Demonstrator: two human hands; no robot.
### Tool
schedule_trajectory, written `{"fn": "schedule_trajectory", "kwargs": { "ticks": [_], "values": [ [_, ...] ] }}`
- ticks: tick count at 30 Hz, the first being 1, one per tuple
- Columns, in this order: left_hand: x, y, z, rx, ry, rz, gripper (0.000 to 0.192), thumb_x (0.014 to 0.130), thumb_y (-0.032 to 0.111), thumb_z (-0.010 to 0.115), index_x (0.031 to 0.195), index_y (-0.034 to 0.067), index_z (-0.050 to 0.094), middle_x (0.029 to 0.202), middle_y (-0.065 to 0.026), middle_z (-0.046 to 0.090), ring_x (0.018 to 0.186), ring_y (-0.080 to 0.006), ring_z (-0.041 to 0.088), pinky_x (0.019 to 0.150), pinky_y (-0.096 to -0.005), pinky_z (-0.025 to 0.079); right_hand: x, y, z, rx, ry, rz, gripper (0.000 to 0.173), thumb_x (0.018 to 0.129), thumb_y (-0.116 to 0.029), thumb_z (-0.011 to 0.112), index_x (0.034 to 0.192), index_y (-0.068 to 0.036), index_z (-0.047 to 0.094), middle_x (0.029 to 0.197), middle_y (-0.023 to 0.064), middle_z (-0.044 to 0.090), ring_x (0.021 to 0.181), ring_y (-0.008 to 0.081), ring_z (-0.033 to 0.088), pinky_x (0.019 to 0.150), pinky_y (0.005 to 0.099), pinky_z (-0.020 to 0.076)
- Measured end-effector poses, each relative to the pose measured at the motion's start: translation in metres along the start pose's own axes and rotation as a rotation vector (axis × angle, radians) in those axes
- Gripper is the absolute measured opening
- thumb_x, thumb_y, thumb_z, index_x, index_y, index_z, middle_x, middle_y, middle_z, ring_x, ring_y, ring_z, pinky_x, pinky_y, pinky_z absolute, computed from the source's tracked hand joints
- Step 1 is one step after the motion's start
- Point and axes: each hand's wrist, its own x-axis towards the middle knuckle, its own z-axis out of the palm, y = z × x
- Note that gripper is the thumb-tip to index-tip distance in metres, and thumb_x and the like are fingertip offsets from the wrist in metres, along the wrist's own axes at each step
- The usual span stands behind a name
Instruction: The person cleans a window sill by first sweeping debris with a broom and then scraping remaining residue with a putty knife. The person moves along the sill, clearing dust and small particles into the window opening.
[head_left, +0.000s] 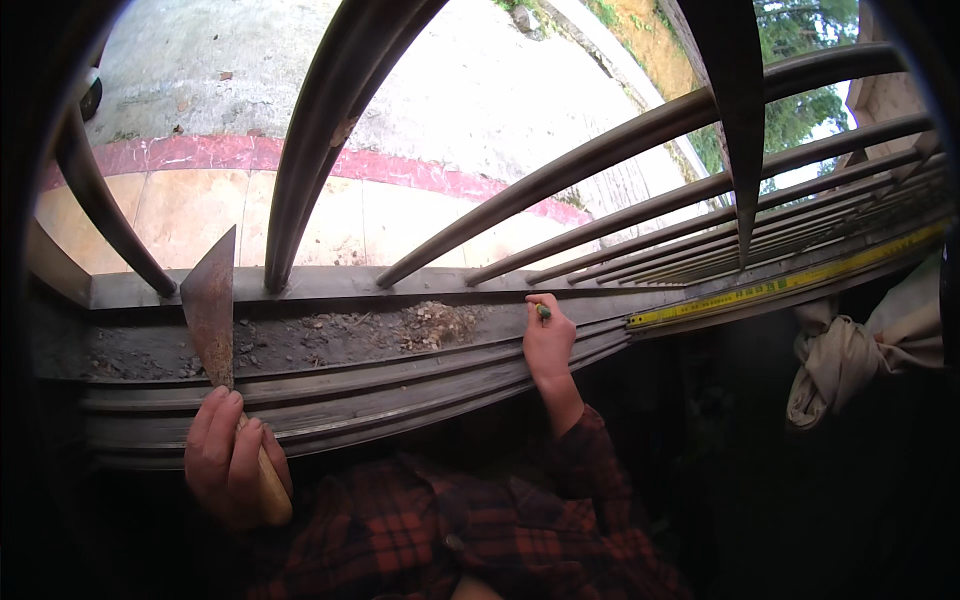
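My left hand (229, 461) grips a putty knife by its wooden handle (274, 491). The knife's rusty, angled blade (214, 307) points up over the dirty window sill (502, 319). Farther right, my right hand (550, 337) is closed around a small object with a green end (543, 310); most of it is hidden in the fist, so its kind is unclear. This hand is over the sill beside the metal window track (337, 405). Between the hands, a heap of pale crumbly debris (439, 326) lies on the sill, with dark dirt (300, 345) spread to its left.
Metal window bars (600, 157) rise along the sill's outer side. A yellow strip with printed writing (780, 286) runs along the track at right. Knotted beige cloth (836, 367) hangs at the far right. Outside are tiles (307, 217) and pale paving (202, 82).
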Motion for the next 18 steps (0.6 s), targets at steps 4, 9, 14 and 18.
{"fn": "schedule_trajectory", "kwargs": {
  "ticks": [4, 9, 14, 18],
  "values": [
    [0.0, -0.001, 0.0, -0.012, 0.013, -0.005, 0.018, 0.081, -0.003, 0.061, 0.099, -0.004, 0.056, 0.102, -0.0223, 0.062, 0.094, -0.0386, 0.066, 0.078, -0.0416, 0.059, -0.021, -0.034, 0.004, 0.275, -0.092, -0.071, 0.007, 0.092, -0.007, 0.063, 0.097, -0.003, 0.066, 0.066, 0.0, 0.053, 0.062, 0.0034, 0.044, 0.054, 0.0226, 0.0379],
    [0.0, -0.003, 0.003, -0.056, 0.015, -0.007, 0.019, 0.08, -0.002, 0.062, 0.098, -0.002, 0.057, 0.102, -0.0212, 0.063, 0.094, -0.0366, 0.066, 0.079, -0.0404, 0.058, -0.016, -0.029, 0.001, 0.085, -0.039, 0.033, 0.008, 0.09, -0.008, 0.063, 0.098, -0.008, 0.066, 0.08, 0.0174, 0.064, 0.072, 0.0309, 0.063, 0.063, 0.0346, 0.0485],
    [0.0, -0.008, 0.002, -0.068, 0.028, 0.013, 0.019, 0.079, 0.001, 0.064, 0.097, 0.001, 0.058, 0.103, -0.0196, 0.064, 0.093, -0.0352, 0.067, 0.078, -0.0393, 0.059, -0.022, -0.063, 0.008, 0.104, -0.098, -0.049, 0.008, 0.089, -0.009, 0.064, 0.097, -0.008, 0.065, 0.085, 0.0173, 0.066, 0.084, 0.0378, 0.065, 0.069, 0.0394, 0.0509],
    [-0.008, -0.013, 0.001, -0.097, 0.101, 0.058, 0.014, 0.084, 0.007, 0.063, 0.097, 0.003, 0.06, 0.1, -0.016, 0.066, 0.091, -0.0323, 0.068, 0.072, -0.035, 0.06, -0.021, -0.057, 0.008, 0.088, 0.004, -0.104, 0.008, 0.09, -0.009, 0.062, 0.097, -0.008, 0.066, 0.084, 0.0191, 0.066, 0.078, 0.0368, 0.066, 0.067, 0.0406, 0.0507]
  ]
}}
